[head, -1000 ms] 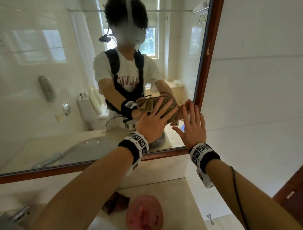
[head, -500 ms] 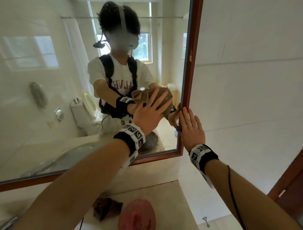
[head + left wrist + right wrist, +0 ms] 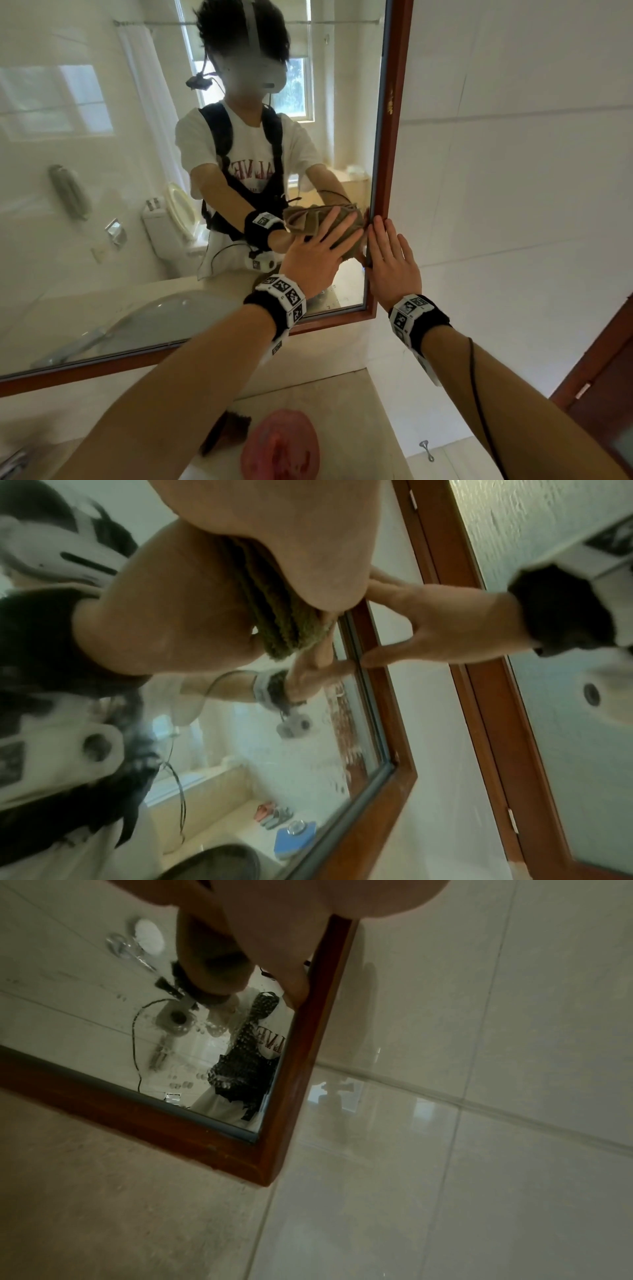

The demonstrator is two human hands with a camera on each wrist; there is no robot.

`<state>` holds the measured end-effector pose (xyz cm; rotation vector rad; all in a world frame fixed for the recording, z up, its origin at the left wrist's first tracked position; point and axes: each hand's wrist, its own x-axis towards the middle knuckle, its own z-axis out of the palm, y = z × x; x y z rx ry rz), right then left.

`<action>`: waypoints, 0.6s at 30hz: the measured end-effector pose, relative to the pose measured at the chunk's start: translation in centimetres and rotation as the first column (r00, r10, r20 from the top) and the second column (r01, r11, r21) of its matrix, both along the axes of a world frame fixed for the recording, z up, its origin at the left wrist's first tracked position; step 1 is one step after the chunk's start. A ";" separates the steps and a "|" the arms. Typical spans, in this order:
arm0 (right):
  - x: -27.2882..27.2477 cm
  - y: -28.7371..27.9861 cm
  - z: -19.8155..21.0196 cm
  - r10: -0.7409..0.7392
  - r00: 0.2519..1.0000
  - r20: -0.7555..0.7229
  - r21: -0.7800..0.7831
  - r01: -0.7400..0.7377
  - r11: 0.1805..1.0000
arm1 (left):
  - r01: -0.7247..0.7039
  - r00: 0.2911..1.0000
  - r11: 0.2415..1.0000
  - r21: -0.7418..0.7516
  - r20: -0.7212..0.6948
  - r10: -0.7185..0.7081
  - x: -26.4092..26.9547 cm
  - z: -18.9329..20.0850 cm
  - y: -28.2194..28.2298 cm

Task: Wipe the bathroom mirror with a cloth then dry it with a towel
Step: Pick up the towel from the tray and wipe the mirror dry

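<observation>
- The olive-brown cloth (image 3: 339, 226) is pressed flat against the glass of the mirror (image 3: 102, 212), low on its right side, just beside the wooden frame (image 3: 390, 144).
- The left hand (image 3: 317, 255) lies spread over the cloth, fingers straight and fanned toward the frame; its grip is a flat-palm press, nothing curled round the fabric.
- From the left wrist view, the cloth (image 3: 277, 615) shows as folded layers sandwiched between palm and glass, a fold edge hanging below the hand; the head view hides those layers.
- The right hand (image 3: 392, 260) rests flat with straight fingers on the frame's right edge, fingertips (image 3: 378, 224) on the wood and the thumb toward the glass; it holds nothing.
- The left wrist view also shows the right hand (image 3: 441, 626) from the palm side, thumb lying across the frame (image 3: 383, 696).
- Only the wrist views show water droplets on the glass (image 3: 212, 1031) near the lower right corner.
- The right wrist view shows the frame corner (image 3: 270, 1161) against the tiled wall (image 3: 479, 1069).
- Both forearms reach forward and up, wrists banded.
- Below, a pink rounded object (image 3: 279, 445) and a dark brown rag (image 3: 227, 428) lie on the table (image 3: 359, 411).
</observation>
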<state>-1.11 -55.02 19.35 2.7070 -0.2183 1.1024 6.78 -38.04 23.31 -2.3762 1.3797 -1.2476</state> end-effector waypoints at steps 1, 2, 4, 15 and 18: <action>0.0 0.0 0.0 -0.001 1.000 0.003 -0.002 0.001 1.000 | -0.003 1.000 1.000 0.017 -0.011 0.004 0.0 -0.9 0.2; -0.1 0.1 0.1 -0.001 1.000 0.001 -0.002 0.001 1.000 | -0.007 1.000 1.000 0.030 -0.023 0.008 0.0 -1.5 0.3; -0.2 0.2 0.1 0.001 1.000 -0.010 0.006 -0.001 1.000 | -0.009 1.000 0.999 0.041 -0.028 0.010 0.0 -2.0 0.5; -0.6 1.4 0.2 -0.012 0.998 -0.058 0.090 0.018 0.996 | -0.015 0.999 0.997 -0.078 0.034 0.018 -0.1 2.9 0.3; -0.5 2.0 -0.3 -0.017 0.998 -0.056 0.112 0.024 0.993 | 0.004 1.000 0.998 -0.069 0.001 -0.004 0.1 2.2 0.3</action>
